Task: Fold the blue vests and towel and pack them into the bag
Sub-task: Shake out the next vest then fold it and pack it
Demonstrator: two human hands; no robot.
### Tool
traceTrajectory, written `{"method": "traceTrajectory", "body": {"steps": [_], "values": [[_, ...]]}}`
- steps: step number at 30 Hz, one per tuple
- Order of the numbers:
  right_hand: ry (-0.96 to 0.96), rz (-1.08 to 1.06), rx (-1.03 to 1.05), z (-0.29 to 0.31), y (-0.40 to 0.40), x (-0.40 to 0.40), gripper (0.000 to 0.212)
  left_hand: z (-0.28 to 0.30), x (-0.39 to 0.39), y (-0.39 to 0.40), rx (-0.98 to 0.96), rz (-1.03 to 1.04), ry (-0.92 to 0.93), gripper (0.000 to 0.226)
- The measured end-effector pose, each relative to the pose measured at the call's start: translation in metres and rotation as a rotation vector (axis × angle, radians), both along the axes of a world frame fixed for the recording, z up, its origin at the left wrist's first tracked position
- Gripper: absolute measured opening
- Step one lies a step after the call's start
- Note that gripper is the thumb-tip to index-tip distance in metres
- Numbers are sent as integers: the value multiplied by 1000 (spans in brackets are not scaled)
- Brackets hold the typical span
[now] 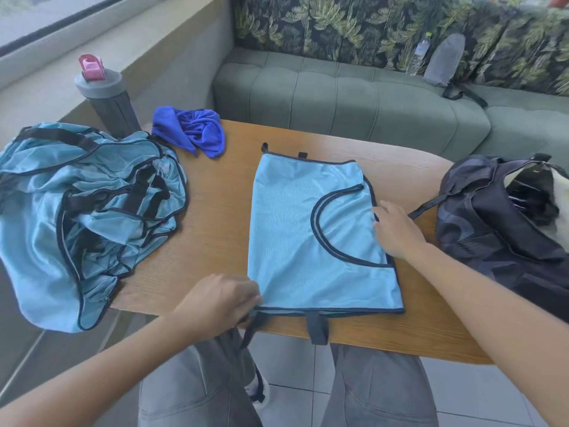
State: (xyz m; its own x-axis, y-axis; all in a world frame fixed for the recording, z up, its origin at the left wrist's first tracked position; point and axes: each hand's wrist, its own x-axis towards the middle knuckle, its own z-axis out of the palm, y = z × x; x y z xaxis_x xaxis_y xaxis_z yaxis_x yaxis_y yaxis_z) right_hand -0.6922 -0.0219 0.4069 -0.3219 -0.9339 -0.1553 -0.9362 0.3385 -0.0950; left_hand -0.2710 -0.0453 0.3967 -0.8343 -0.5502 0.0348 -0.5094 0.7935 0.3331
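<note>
Pinching: left hand (220,298) grips near corner of flat vest (311,238)
Pressing: right hand (397,231), fingers spread, on vest's right edge
Bag (492,229): right, unzipped

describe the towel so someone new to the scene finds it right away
Start at the wooden table and go to its far left corner, beside the grey bottle. The towel is the small crumpled cloth there, deep royal blue with no trim, unlike the pale, black-edged vests.
</note>
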Motion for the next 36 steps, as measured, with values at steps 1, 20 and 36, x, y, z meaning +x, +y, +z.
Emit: {"method": "traceTrajectory", "body": {"steps": [1, 20, 36], "values": [[-41, 2, -52, 0, 6, 5, 42, -1, 0, -2, 1, -26, 71, 28], [27, 407, -113, -46, 184, 55, 83, -35, 19, 18, -208, -291, -185, 89], [86, 429, -608, -72, 229, 81, 41, -40, 22, 51, -310, -174, 251, 31]]}}
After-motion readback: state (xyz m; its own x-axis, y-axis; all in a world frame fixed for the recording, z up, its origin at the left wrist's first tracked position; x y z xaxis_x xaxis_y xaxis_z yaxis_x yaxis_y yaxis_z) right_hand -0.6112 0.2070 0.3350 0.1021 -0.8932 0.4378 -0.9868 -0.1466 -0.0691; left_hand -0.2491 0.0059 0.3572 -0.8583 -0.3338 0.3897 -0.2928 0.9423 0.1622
